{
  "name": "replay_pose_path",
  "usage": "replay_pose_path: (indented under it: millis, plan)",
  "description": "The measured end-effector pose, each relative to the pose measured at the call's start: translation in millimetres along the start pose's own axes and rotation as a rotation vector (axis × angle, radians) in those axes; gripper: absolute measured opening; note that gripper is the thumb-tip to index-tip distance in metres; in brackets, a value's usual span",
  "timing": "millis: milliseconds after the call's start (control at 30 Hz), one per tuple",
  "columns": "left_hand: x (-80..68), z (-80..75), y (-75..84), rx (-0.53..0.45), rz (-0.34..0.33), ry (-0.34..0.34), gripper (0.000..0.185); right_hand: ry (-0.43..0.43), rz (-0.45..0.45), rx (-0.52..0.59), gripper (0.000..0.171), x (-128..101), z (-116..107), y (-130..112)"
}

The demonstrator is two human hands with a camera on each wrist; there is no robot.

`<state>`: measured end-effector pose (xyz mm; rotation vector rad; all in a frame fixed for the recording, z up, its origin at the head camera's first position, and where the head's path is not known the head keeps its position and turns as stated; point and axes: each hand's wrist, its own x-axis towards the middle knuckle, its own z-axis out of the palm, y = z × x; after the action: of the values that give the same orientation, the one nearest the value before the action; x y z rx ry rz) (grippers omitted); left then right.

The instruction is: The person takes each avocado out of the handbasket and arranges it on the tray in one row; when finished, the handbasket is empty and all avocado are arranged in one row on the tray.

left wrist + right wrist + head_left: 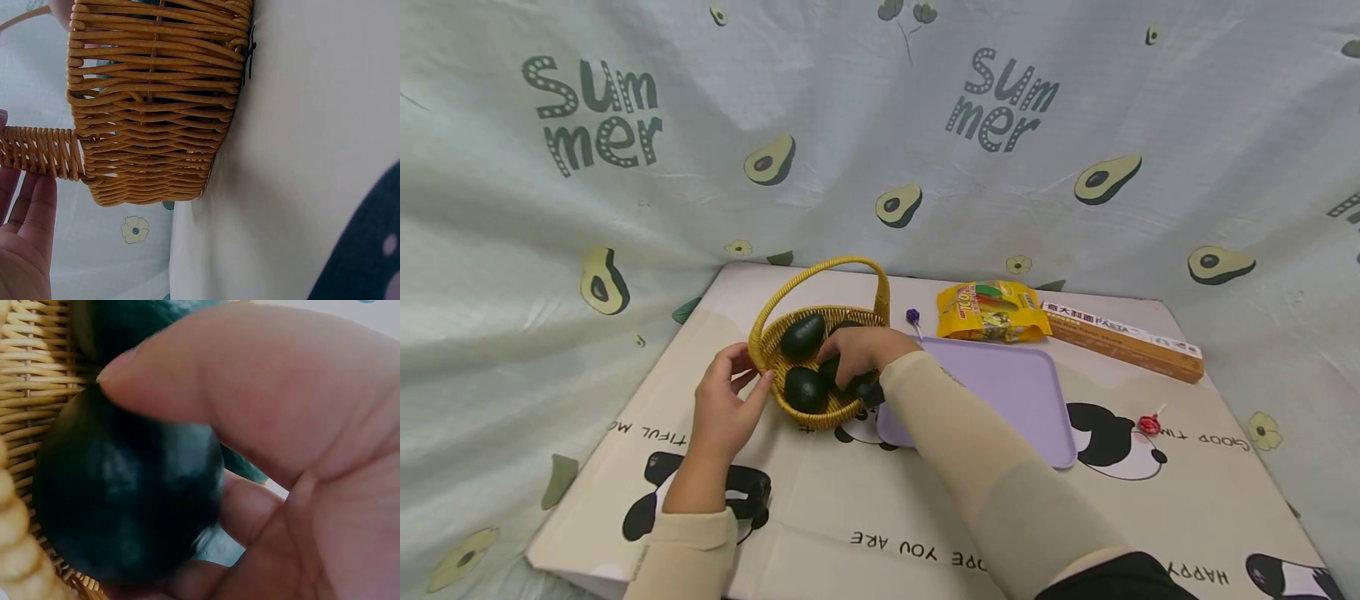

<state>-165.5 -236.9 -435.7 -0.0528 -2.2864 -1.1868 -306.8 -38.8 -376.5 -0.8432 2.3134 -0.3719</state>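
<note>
From the head camera, a yellow wicker basket [820,367] stands on the surface [865,500], just left of a lilac tray [1000,392]. The right hand [861,354] reaches into the basket, fingers curled down over a dark avocado [837,372] that the hand mostly hides. Two more avocados lie in the basket, one at the back [802,335] and one at the front [805,389]. The left hand [724,408] rests against the basket's outer rim, fingers relaxed and spread. Behind the tray lie a yellow snack bag [992,311] and a long pasta box [1123,342]; a red lollipop [1148,424] lies to the right.

The left wrist camera shows the basket's woven wall [156,106] close up, its top and handle cut off at the edge. Only part of the left hand's palm and fingers [28,237] shows, lying straight beside the weave.

In the right wrist view, the thumb [250,394] and curled fingers pinch the dark avocado [125,500] against the basket floor; another avocado above is barely visible.
</note>
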Motion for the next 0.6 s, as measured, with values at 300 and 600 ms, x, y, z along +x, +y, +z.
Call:
replay_pose_path:
  millis: [300, 600]
  plan:
    - [-0.5, -0.5, 0.1, -0.004, 0.005, 0.006, 0.050, 0.000, -0.027, -0.006, 0.056, -2.4, -0.9, 1.6]
    - [-0.6, 1.0, 0.2, 0.001, -0.004, 0.002, 0.050, 0.079, -0.093, 0.026, 0.049, -2.7, 1.7, 10.7]
